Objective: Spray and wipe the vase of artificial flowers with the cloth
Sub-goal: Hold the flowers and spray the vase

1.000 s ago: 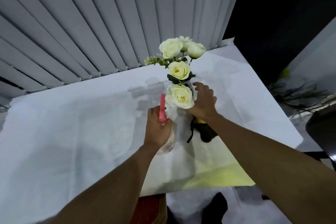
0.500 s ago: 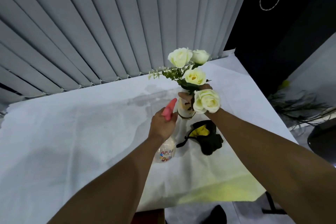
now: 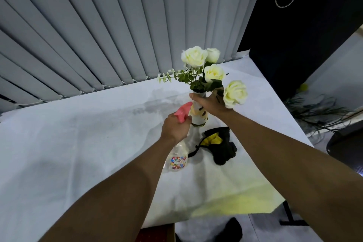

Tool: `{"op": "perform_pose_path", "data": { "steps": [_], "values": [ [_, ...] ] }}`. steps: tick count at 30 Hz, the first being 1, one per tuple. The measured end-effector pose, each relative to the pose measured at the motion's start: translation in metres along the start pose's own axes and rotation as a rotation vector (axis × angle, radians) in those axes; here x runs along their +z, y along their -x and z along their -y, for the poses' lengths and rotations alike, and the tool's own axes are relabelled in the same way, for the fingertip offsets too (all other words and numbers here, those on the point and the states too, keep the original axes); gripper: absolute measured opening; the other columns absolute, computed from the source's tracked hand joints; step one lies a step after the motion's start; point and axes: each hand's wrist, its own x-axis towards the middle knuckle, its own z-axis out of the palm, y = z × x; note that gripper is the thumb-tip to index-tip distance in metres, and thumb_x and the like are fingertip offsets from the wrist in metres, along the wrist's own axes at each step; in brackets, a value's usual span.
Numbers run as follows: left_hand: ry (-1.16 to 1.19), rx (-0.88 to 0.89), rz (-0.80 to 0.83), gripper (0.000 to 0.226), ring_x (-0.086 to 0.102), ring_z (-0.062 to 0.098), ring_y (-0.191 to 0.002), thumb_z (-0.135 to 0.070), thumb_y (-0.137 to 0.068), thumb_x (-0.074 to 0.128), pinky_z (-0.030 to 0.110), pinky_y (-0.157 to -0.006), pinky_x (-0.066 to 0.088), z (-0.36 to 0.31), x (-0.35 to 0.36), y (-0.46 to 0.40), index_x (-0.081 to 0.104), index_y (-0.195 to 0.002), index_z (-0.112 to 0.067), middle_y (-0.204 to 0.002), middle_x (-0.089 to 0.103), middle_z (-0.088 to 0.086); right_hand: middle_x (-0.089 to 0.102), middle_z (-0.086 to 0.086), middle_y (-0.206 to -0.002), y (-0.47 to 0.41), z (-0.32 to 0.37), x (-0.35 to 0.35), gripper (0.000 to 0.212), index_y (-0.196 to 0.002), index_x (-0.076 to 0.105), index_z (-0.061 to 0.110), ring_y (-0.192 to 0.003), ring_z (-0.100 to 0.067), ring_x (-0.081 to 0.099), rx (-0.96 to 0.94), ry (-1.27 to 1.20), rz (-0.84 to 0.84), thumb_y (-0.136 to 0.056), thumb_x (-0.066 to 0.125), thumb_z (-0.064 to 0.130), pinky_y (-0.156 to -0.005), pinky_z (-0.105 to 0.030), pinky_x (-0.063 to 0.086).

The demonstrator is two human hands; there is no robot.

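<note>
The table (image 3: pixel 78 143), under a white sheet, runs wide and bare to the left of the work; its far edge meets the grey blinds (image 3: pixel 117 35), its right edge drops off just past the flowers, and its near edge ends below the forearms. The vase (image 3: pixel 199 113) stands upright near the far right part of the table, with open sheet to its left and behind it and damp patches on the sheet at its far left. The right hand (image 3: pixel 211 103) is wrapped round the vase's upper body just under the leaves, its grip closed on the vase, thumb across the side facing the camera. One rose (image 3: pixel 235 93) hangs out to the right over that wrist. The left hand (image 3: pixel 174 127) is closed around the neck of the spray bottle (image 3: pixel 176 160), whose pink nozzle (image 3: pixel 182 111) points at the vase and sits just beside its lower half; whether a finger is pressing the trigger I cannot tell. The black and yellow cloth (image 3: pixel 220 144) lies on the table just in front of the vase, to the right of the bottle, untouched. Compared with half a second ago, the hands, bottle and vase hold nearly the same positions, the nozzle aimed at the vase as before.
</note>
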Motion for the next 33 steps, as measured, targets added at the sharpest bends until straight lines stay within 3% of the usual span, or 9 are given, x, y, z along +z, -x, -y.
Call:
{"op": "perform_pose_path", "data": {
  "steps": [4, 8, 11, 14, 17, 21, 26, 30, 33],
  "values": [
    [0.023, 0.0, 0.015, 0.018, 0.061, 0.017, -0.049, -0.03, -0.089, 0.057, 0.026, -0.056, 0.053, -0.001, 0.002, 0.001, 0.071, -0.099, -0.027, -0.068, 0.067, 0.005, 0.064, 0.003, -0.122, 0.008, 0.007, -0.006, 0.065, -0.119, 0.06, 0.023, -0.118, -0.021, 0.057, -0.077, 0.119, -0.127, -0.067, 0.07, 0.059, -0.102, -0.042, 0.048],
    [0.028, -0.012, 0.023, 0.016, 0.06, 0.016, -0.046, -0.032, -0.087, 0.059, 0.024, -0.051, 0.05, -0.004, 0.002, 0.0, 0.071, -0.098, -0.03, -0.067, 0.067, 0.004, 0.068, 0.002, -0.105, 0.004, 0.008, -0.002, 0.037, -0.106, 0.064, 0.02, -0.103, -0.021, 0.063, -0.116, 0.055, -0.125, -0.074, 0.078, 0.033, -0.092, -0.039, 0.052],
    [0.033, -0.039, 0.002, 0.021, 0.061, 0.018, -0.045, -0.036, -0.085, 0.06, 0.032, -0.06, 0.058, -0.003, 0.003, -0.003, 0.071, -0.085, -0.018, -0.073, 0.072, 0.008, 0.071, 0.006, -0.104, 0.002, 0.009, 0.002, 0.046, -0.102, 0.07, 0.024, -0.103, -0.015, 0.064, -0.119, 0.106, -0.135, -0.066, 0.08, 0.052, -0.093, -0.039, 0.053],
    [0.058, -0.028, 0.012, 0.011, 0.058, 0.017, -0.041, -0.036, -0.083, 0.057, 0.036, -0.063, 0.058, -0.001, 0.0, -0.002, 0.066, -0.086, -0.03, -0.063, 0.065, 0.004, 0.071, 0.006, -0.104, 0.0, 0.006, -0.001, 0.05, -0.099, 0.07, 0.023, -0.105, -0.016, 0.063, -0.113, 0.142, -0.182, -0.061, 0.074, 0.056, -0.096, -0.041, 0.051],
    [0.082, -0.012, 0.02, 0.009, 0.058, 0.017, -0.042, -0.035, -0.086, 0.059, 0.037, -0.062, 0.058, 0.002, -0.003, -0.002, 0.066, -0.09, -0.031, -0.064, 0.065, 0.002, 0.07, 0.006, -0.104, 0.003, 0.007, -0.005, 0.047, -0.104, 0.065, 0.024, -0.103, -0.021, 0.064, -0.09, 0.074, -0.175, -0.064, 0.076, 0.045, -0.095, -0.045, 0.051],
    [0.114, -0.015, 0.023, 0.011, 0.057, 0.016, -0.042, -0.034, -0.087, 0.061, 0.032, -0.057, 0.055, 0.002, -0.004, 0.0, 0.067, -0.086, -0.044, -0.064, 0.065, -0.003, 0.071, 0.003, -0.105, 0.004, 0.008, -0.002, 0.059, -0.11, 0.06, 0.026, -0.1, -0.023, 0.066, -0.135, 0.062, -0.114, -0.057, 0.073, 0.049, -0.09, -0.047, 0.055],
    [0.122, -0.019, 0.036, 0.011, 0.057, 0.017, -0.044, -0.032, -0.088, 0.062, 0.033, -0.057, 0.056, 0.004, -0.005, 0.002, 0.066, -0.09, -0.042, -0.067, 0.066, 0.0, 0.064, 0.009, -0.091, 0.005, 0.014, -0.004, 0.043, -0.096, 0.059, 0.021, -0.094, -0.018, 0.064, -0.128, 0.061, -0.175, -0.064, 0.087, 0.029, -0.085, -0.034, 0.051],
    [0.124, -0.029, 0.037, 0.012, 0.055, 0.016, -0.044, -0.025, -0.089, 0.061, 0.029, -0.052, 0.052, 0.006, -0.005, 0.001, 0.067, -0.089, -0.036, -0.065, 0.064, 0.003, 0.069, 0.011, -0.099, 0.005, 0.008, -0.006, 0.062, -0.105, 0.061, 0.027, -0.099, -0.018, 0.066, -0.116, 0.055, -0.167, -0.051, 0.079, 0.051, -0.089, -0.039, 0.053],
    [0.109, -0.017, 0.031, 0.016, 0.058, 0.016, -0.044, -0.028, -0.088, 0.062, 0.032, -0.052, 0.055, 0.006, -0.004, -0.001, 0.068, -0.093, -0.042, -0.066, 0.067, -0.001, 0.069, 0.0, -0.12, -0.002, -0.003, -0.004, 0.069, -0.12, 0.059, 0.023, -0.111, -0.024, 0.063, -0.01, 0.051, -0.062, -0.061, 0.073, 0.056, -0.099, -0.046, 0.05]
  ]
}}
